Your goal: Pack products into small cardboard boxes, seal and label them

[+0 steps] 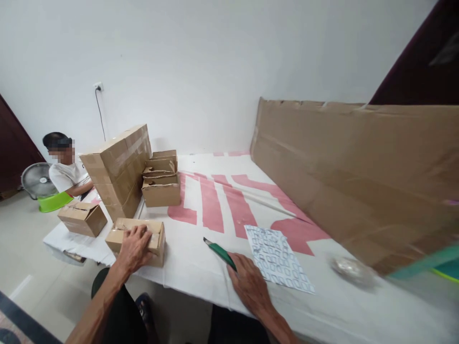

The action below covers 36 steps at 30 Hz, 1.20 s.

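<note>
My left hand (135, 247) grips a closed cardboard box (117, 235) near the table's front edge, its curled fingers over the taped top and its thumb at the near side. In my right hand (249, 283) is a green utility knife (221, 254), the blade end pointing away to the upper left, above the table. The fingers are wrapped round its rear end, which is partly hidden. Just right of that hand lies a printed sheet of stickers (278, 258).
Stacked cartons (124, 172) stand behind the box, with open boxes (161, 195) beside them. Another closed box (82, 217) sits at the left. A tall cardboard panel (351, 167) borders the right. A co-worker (66, 174) sits beyond the stack, near a fan (38, 180).
</note>
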Motion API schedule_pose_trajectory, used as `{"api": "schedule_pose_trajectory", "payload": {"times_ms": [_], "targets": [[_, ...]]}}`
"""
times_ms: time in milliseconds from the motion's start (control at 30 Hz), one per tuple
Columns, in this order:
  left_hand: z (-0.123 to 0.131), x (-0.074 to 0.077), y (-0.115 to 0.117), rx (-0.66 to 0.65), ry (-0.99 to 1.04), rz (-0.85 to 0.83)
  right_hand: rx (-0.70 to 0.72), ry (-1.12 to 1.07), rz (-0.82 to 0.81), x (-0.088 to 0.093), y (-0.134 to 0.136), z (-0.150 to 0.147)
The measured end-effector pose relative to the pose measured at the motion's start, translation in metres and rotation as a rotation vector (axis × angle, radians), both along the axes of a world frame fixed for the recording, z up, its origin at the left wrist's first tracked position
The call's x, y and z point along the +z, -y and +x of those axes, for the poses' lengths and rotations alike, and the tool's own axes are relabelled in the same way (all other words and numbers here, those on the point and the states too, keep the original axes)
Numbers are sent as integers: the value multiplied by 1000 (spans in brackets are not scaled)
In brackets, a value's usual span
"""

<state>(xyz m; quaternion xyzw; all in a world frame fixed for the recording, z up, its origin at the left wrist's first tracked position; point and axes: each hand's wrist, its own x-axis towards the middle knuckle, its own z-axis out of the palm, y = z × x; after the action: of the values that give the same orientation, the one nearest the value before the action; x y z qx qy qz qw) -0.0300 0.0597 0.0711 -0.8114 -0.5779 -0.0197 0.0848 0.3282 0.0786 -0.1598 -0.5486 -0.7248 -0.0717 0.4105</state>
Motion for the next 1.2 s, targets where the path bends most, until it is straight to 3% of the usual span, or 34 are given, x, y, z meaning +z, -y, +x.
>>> {"api": "schedule_pose_trajectory", "payload": {"times_ms": [133,233,333,433,500,600,733,1033,1200], "targets": [[62,-11,15,-23,47,28,-5,3,-8,0,1,2],[84,-16,26,-83,180,30,-8,5,-14,0,2,3],[61,-13,31,-135,446,92,-6,-7,-42,2,5,4],[8,-12,25,29,768,158,-13,-19,-66,5,7,3],[-26,-19,16,94,1018,-24,-21,-22,-79,8,8,2],[-52,-38,2,48,1297,-359,-18,-17,-72,9,8,2],[-47,-58,-1,-12,1419,-456,-8,1,-62,7,8,4],[-23,-82,42,45,1403,-257,31,11,-49,4,11,8],[-16,-93,57,-35,1488,-410,51,30,-58,6,12,11]]}}
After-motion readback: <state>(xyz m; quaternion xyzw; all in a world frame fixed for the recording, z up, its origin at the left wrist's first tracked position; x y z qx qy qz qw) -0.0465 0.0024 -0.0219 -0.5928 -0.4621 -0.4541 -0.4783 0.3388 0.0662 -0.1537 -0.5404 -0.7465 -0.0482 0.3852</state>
